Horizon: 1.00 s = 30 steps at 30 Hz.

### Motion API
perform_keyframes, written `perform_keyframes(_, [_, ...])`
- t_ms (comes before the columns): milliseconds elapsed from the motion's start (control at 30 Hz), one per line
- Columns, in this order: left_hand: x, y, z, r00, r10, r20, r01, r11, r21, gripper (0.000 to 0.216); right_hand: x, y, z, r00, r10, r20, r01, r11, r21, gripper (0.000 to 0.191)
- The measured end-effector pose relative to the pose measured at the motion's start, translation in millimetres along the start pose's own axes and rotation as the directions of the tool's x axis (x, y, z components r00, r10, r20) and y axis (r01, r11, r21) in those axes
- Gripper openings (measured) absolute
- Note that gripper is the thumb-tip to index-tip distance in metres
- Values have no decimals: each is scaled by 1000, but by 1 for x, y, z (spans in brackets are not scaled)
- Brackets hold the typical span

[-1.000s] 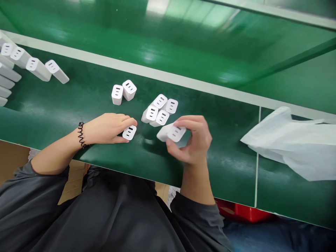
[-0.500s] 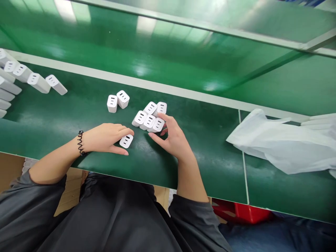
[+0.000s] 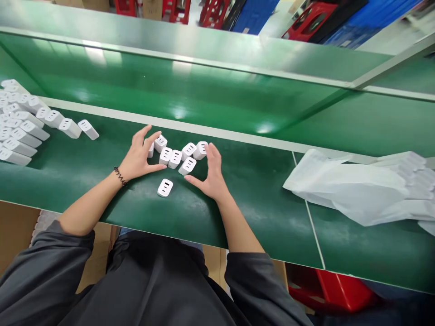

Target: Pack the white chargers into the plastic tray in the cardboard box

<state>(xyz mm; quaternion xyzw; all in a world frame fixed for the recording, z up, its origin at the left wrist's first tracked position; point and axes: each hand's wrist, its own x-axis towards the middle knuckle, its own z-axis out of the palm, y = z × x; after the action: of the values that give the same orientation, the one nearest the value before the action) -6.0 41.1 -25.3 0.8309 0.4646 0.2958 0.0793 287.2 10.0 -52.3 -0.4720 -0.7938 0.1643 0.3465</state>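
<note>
Several white charger blocks point(image 3: 175, 159) with port slots on top stand in a loose group on the green bench. My left hand point(image 3: 138, 154) curves around the group's left end, fingers spread and thumb apart, partly hiding a charger there. On the other side my right hand point(image 3: 211, 174) is open, its fingers beside the far-right charger point(image 3: 201, 150) and its thumb near the front one point(image 3: 187, 166). Whether the fingertips touch the chargers I cannot tell. A single charger point(image 3: 165, 187) stands in front of the group, apart from both hands.
Many more white chargers point(image 3: 25, 131) are massed at the left. A white plastic bag point(image 3: 353, 190) lies at the right, beside stacked white pieces point(image 3: 414, 176). A green panel point(image 3: 217, 99) rises behind the bench. Below the front edge is a red stool point(image 3: 340, 287).
My left hand has left the single charger and moved up to the group's left end. The chargers have drawn closer together, and my right hand has opened wider. The view has tilted up.
</note>
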Motion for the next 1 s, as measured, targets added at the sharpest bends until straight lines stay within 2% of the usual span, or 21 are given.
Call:
perform_keyframes(67, [-1, -1, 12, 999, 14, 50, -12, 999, -38, 99, 0, 0, 8, 999, -2, 52, 2, 1000, -12, 101])
perform_keyframes(133, [-1, 1, 18, 995, 37, 90, -31, 998, -60, 91, 1, -1, 13, 999, 18, 45, -17, 999, -31, 102])
perform_keyframes(233, [-1, 5, 19, 992, 46, 119, -37, 996, -77, 80, 7, -3, 18, 999, 35, 6, -35, 999, -41, 106])
perform_keyframes(333, [-3, 7, 18, 993, 10, 118, 0, 996, -87, 81, 22, -1, 27, 999, 21, 47, -21, 1000, -7, 113])
perform_keyframes(533, [-2, -6, 9, 984, -50, 172, 58, 998, -36, 73, 68, 2, 65, 988, -103, 116, 93, 992, 88, 90])
perform_keyframes(700, [1, -39, -29, 957, -115, 265, 121, 993, -6, 71, 107, -12, 94, 955, -188, 231, 156, 977, 149, 88])
perform_keyframes(800, [-4, -63, -64, 962, -117, 245, 133, 990, -50, 68, 134, -28, 116, 923, -231, 309, 179, 966, 186, 87])
perform_keyframes(900, [-14, -79, -99, 974, -159, 163, 187, 966, -177, 63, 161, -52, 145, 882, -302, 361, 232, 946, 226, 89])
perform_keyframes(967, [-20, -83, -116, 965, -260, 23, 258, 936, -241, 56, 177, -71, 165, 846, -351, 401, 273, 932, 241, 95])
perform_keyframes(1000, [-22, -83, -122, 942, -330, -68, 304, 919, -250, 51, 184, -81, 173, 826, -376, 421, 295, 923, 246, 100])
